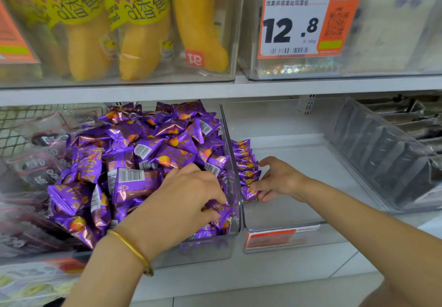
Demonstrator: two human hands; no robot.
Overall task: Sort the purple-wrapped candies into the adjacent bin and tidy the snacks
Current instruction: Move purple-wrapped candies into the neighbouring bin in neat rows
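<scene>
A clear bin (235, 213) on the lower shelf is heaped with purple-wrapped candies (148, 153). My left hand (189, 194) reaches into its front right corner, and its curled fingers pinch one purple candy (218, 207). To the right stands the adjacent clear bin (287, 235), where a neat row of purple candies (247, 168) stands on edge against its left wall. My right hand (277, 178) is inside that bin, thumb and fingertips touching the near end of the row.
Dark red snack packets (35, 170) fill the bin at the left. A tilted clear bin of dark wrapped bars (382, 153) sits at the right. The upper shelf carries banana bread packs (143, 31) and a 12.8 price tag (303, 22).
</scene>
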